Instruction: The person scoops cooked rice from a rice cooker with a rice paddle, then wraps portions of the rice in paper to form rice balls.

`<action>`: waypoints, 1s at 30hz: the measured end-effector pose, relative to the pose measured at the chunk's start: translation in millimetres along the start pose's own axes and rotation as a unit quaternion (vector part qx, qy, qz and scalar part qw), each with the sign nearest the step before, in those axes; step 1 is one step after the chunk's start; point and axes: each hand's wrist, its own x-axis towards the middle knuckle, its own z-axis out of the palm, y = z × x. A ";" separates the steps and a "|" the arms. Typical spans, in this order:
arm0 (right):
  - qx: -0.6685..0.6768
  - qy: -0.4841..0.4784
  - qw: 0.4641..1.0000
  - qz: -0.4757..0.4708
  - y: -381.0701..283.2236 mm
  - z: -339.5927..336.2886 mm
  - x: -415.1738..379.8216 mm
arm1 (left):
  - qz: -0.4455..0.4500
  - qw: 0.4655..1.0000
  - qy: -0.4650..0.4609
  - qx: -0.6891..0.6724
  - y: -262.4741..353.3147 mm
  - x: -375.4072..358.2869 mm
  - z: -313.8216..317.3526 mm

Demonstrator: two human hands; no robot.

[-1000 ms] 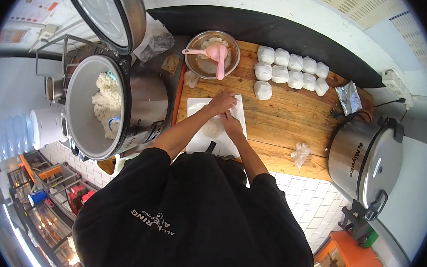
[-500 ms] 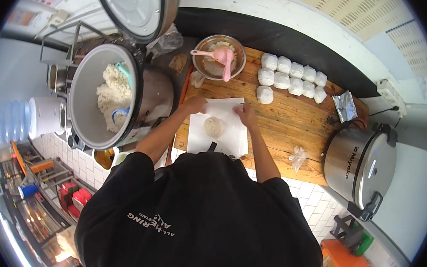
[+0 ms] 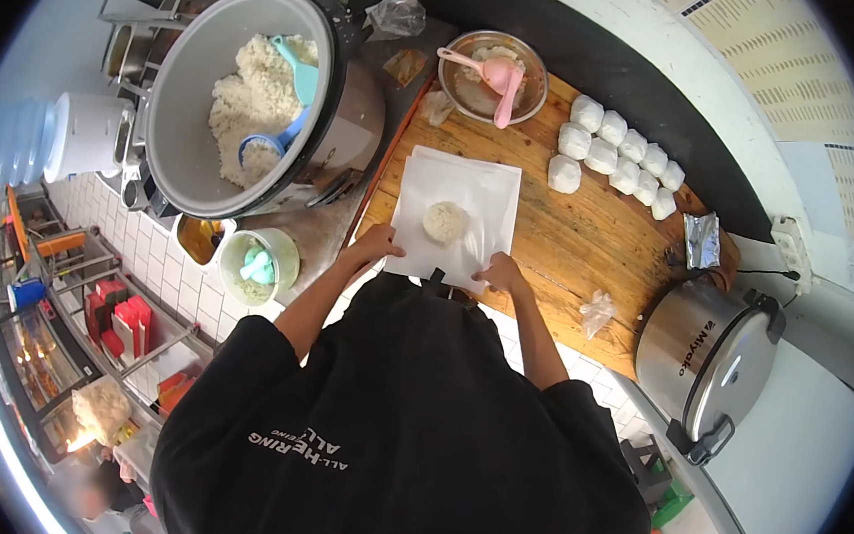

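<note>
A round mound of white rice (image 3: 443, 223) lies on a sheet of white paper (image 3: 484, 181) at the front of the wooden table. At the paper's near left corner, my left hand (image 3: 379, 245) has its fingers closed on the edge. My right hand (image 3: 502, 272) pinches the near right corner. Neither hand touches the rice. Beyond the paper stands a metal bowl (image 3: 534, 87) with rice and pink scoops (image 3: 500, 74). Several white wrapped bundles (image 3: 601, 157) stand in rows at the back right.
A large open rice cooker (image 3: 175, 97) holds rice and scoops on the left. Below it is a tub (image 3: 292, 261) with a pale green scoop. A closed cooker (image 3: 677, 337), foil (image 3: 701, 240) and a crumpled plastic bag (image 3: 598, 313) are at right. A blurred person (image 3: 93, 492) shows lower left.
Both hands have moved from the paper's far edge to its near corners. The camera view has shifted, bringing the tub with the pale green scoop into fuller view.
</note>
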 end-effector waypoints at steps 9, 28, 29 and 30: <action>0.223 0.279 0.927 -0.114 -52.4 -47.9 65.4 | 0.067 0.973 0.175 -0.133 38.8 87.2 -21.2; -0.332 0.207 0.810 -0.436 -81.9 3.2 -9.7 | 0.365 0.860 0.175 0.309 55.2 -16.3 -7.5; -0.352 0.207 0.806 -0.429 -77.9 8.9 -8.8 | 0.338 0.854 0.154 0.364 51.2 -24.0 -0.3; -0.350 0.204 0.807 -0.429 -77.7 10.9 -11.6 | 0.336 0.856 0.151 0.364 51.6 -31.6 10.9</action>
